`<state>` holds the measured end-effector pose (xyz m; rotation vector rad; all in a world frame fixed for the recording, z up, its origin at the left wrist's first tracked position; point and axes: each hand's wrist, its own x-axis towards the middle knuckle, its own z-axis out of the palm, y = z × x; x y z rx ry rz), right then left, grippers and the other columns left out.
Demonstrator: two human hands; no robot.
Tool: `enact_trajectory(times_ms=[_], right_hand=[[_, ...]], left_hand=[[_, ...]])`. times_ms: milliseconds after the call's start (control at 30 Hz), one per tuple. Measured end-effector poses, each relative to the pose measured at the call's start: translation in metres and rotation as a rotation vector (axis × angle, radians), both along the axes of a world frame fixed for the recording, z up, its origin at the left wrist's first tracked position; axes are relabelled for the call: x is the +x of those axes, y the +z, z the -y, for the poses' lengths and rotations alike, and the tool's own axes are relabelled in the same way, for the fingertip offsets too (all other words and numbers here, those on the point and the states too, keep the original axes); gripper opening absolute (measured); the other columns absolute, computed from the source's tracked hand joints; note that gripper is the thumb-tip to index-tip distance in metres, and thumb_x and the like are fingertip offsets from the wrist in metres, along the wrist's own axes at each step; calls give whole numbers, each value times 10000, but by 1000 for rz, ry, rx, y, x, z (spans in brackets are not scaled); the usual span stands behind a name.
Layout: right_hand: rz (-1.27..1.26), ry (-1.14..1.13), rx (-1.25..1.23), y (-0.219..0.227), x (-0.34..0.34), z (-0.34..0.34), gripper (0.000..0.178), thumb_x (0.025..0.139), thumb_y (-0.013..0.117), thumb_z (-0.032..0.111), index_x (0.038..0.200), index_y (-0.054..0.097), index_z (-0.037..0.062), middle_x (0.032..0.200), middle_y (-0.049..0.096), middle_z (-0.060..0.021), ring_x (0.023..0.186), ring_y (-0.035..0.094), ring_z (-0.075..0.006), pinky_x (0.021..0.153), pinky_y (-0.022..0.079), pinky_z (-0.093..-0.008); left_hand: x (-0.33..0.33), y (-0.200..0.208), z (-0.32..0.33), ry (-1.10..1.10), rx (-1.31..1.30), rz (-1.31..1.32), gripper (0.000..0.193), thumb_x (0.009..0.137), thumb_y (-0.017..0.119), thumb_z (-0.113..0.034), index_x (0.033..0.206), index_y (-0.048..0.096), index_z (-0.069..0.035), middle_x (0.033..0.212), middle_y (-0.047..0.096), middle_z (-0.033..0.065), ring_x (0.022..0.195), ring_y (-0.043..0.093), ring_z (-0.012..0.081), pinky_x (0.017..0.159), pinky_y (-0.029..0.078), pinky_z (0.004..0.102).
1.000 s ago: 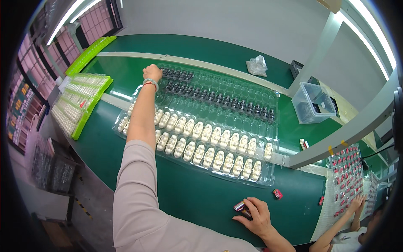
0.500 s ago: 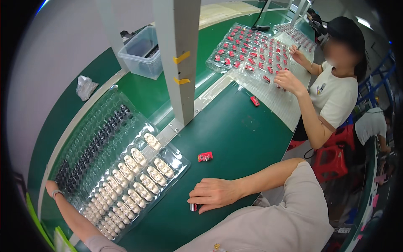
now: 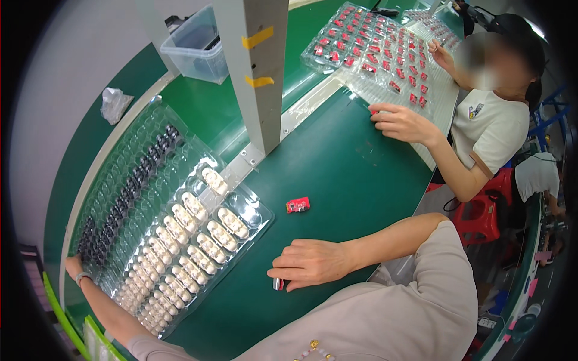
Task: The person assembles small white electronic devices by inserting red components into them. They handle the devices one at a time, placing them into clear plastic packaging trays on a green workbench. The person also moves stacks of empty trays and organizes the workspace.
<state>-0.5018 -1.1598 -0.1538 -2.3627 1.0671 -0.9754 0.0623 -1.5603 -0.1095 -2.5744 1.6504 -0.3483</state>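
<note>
My right hand (image 3: 310, 263) rests low over the green table, its thumb and fingers closed around a small red piece with a silver metal part (image 3: 277, 283); most of it is covered. Just beyond lies another red piece (image 3: 298, 205) with a small metal part on it. Far to the left, my left hand (image 3: 73, 266) reaches to the outer edge of a clear plastic tray, beside small black parts (image 3: 129, 189). Its fingertips are too small and hidden to read. White oval pieces (image 3: 227, 222) sit in rows in the clear tray (image 3: 262, 216) nearer me.
A grey metal post (image 3: 256, 78) rises from the table's middle. Behind it stands a clear plastic bin (image 3: 195, 54); a crumpled clear bag (image 3: 115, 105) lies on the left. At the right, a co-worker's hand (image 3: 406, 123) works near clear trays of red pieces (image 3: 361, 42).
The view has shifted slightly. The co-worker's nearer hand has come down onto the red piece that lay alone on the table. My own hands have hardly moved.
</note>
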Motion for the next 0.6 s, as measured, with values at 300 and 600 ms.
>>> enact_trajectory(times_ms=[300, 600], right_hand=[[-17, 16, -8, -4, -1, 1, 470, 708, 684, 245, 1091, 534, 15, 954, 522, -71, 761, 492, -180, 620, 392, -287], [-42, 25, 14, -3, -1, 1, 495, 702, 693, 264, 1105, 533, 25, 972, 530, -72, 791, 493, -181, 649, 398, -289]], left_hand=[[-24, 4, -15, -1, -96, 101, 373, 731, 651, -320, 918, 632, 3, 943, 616, 229, 914, 582, 398, 789, 467, 447], [95, -28, 38, -276, -66, 344, 493, 708, 642, -477, 855, 661, -7, 827, 616, 257, 828, 618, 345, 719, 485, 421]])
